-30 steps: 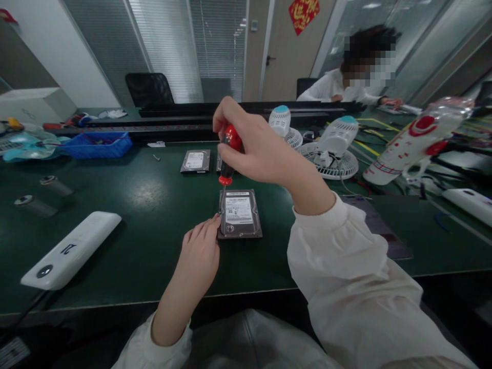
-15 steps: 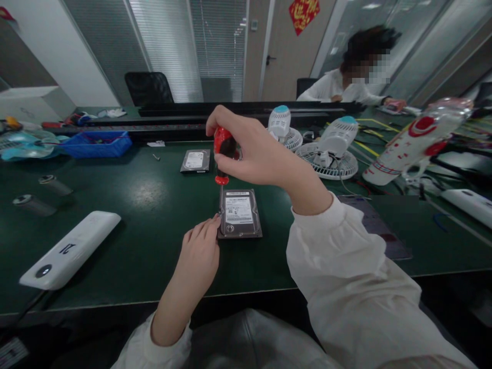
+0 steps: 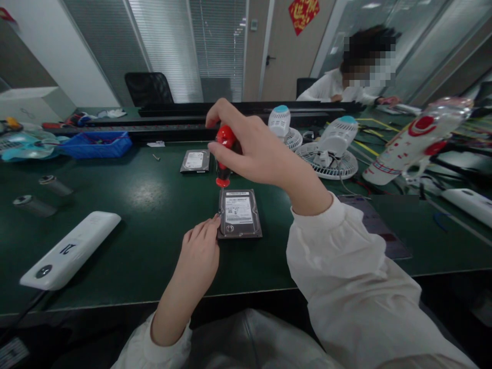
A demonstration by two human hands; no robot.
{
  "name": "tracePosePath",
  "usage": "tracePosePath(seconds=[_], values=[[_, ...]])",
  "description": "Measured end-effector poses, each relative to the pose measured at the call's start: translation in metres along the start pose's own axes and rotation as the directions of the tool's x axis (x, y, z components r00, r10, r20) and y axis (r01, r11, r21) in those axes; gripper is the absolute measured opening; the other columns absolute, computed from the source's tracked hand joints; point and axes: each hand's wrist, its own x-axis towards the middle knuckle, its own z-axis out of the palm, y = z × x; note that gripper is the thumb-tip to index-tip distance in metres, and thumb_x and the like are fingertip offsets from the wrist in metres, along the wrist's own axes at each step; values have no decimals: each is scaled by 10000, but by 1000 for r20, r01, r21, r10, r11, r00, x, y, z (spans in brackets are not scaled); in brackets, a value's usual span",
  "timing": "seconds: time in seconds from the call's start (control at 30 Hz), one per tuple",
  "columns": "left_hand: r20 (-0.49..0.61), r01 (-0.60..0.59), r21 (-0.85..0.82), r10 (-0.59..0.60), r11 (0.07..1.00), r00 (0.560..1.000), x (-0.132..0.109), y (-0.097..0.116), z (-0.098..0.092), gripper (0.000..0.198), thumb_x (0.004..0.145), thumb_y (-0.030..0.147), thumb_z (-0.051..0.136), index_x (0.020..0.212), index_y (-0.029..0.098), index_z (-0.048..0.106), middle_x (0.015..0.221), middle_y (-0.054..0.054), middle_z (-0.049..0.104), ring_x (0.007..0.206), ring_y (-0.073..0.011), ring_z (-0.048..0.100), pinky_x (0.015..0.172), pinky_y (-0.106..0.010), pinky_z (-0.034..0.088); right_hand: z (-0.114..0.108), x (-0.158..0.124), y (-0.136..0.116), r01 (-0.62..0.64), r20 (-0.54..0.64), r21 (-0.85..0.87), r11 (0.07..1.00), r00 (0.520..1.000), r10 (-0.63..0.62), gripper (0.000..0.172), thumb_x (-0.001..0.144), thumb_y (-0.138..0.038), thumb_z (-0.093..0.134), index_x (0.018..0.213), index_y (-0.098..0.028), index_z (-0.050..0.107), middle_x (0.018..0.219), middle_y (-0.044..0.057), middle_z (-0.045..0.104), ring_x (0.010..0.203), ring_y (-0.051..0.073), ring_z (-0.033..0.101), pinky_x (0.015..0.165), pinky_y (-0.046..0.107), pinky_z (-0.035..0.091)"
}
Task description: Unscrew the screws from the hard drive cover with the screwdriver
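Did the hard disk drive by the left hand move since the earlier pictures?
No, the hard disk drive shows no shift either way against the green table.

Right grip raised and curled; left grip lower, stretched forward.

The screwdriver handle looks glossy plastic, the nearest hard drive metal with a paper label, the desk smooth, softly shiny.

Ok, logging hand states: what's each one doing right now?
Left hand: touching the nearer hard drive, left edge; grip unclear.
Right hand: closed around the red-and-black screwdriver.
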Motion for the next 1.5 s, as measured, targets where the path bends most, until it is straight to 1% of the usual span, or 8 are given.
tracePosePath(seconds=[0.13, 0.33, 0.5, 0.7, 0.93, 1.13, 1.33, 1.5], values=[[3, -2, 1, 2, 1000, 1000, 0, 0, 0, 525, 961, 32, 415, 1438, 148, 602, 1447, -179, 717, 1355, -306, 670, 1081, -498, 558, 0, 1, 0, -53, -15, -85, 995, 999, 52, 346, 1101, -522, 439, 1171, -197, 532, 938, 20, 621, 840, 197, 589, 813, 344, 376], [-13, -4, 8, 4, 1000, 1000, 0, -1, 1, 526, 966, 28, 409, 1439, 157, 600, 1440, -170, 725, 1344, -296, 679, 1073, -486, 562, -2, 0, 1, 11, 3, -9, 1000, 1000, -11, 212, 1037, -332, 513, 1195, -191, 530, 1033, 38, 651, 850, 183, 575, 792, 341, 396], [-14, -10, 8, 10, 1000, 1000, 0, -1, 1, 516, 972, 31, 412, 1440, 148, 597, 1438, -175, 725, 1346, -298, 677, 1076, -487, 563, -3, 0, -1, -79, -22, -150, 985, 997, 77, 431, 1051, -618, 518, 1065, -192, 583, 873, 15, 611, 750, 173, 528, 754, 344, 359], [-35, -2, 10, 3, 1000, 999, -1, -1, 4, 528, 968, 23, 406, 1444, 154, 594, 1430, -174, 727, 1337, -299, 680, 1065, -487, 566, -4, -1, -2, -40, -2, -74, 997, 999, 40, 261, 1017, -319, 496, 1217, -177, 586, 1005, 38, 673, 808, 186, 571, 778, 350, 369], [-22, -5, -3, 5, 1000, 1000, -1, -1, 2, 520, 972, 28, 409, 1440, 150, 599, 1438, -175, 724, 1351, -302, 674, 1085, -502, 560, -3, 0, -3, -122, -44, -202, 972, 992, 115, 437, 1065, -574, 467, 1150, -171, 614, 885, 38, 644, 763, 199, 562, 769, 358, 361], [-24, 5, 9, -5, 1000, 1000, -1, 0, 3, 529, 969, 29, 403, 1444, 154, 599, 1438, -172, 724, 1341, -300, 679, 1077, -500, 564, -1, -1, -3, -34, 6, -83, 996, 999, 34, 404, 937, -268, 553, 1326, -167, 505, 1188, 81, 684, 893, 216, 615, 786, 352, 394], [-46, -5, 1, 5, 1000, 999, -2, -1, 5, 533, 969, 37, 398, 1446, 172, 595, 1439, -160, 726, 1337, -291, 680, 1072, -483, 560, -1, 0, 0, -55, 2, -114, 992, 998, 55, 403, 1037, -564, 550, 1210, -201, 551, 899, 2, 639, 756, 180, 557, 746, 344, 369], [-50, -9, -8, 9, 1000, 999, -2, -1, 4, 538, 966, 36, 398, 1450, 170, 589, 1438, -163, 725, 1334, -288, 680, 1073, -481, 557, -4, -1, -2, -3, 13, -26, 1000, 1000, 3, 270, 980, -270, 525, 1235, -184, 538, 1078, 41, 667, 873, 193, 580, 776, 345, 379]])
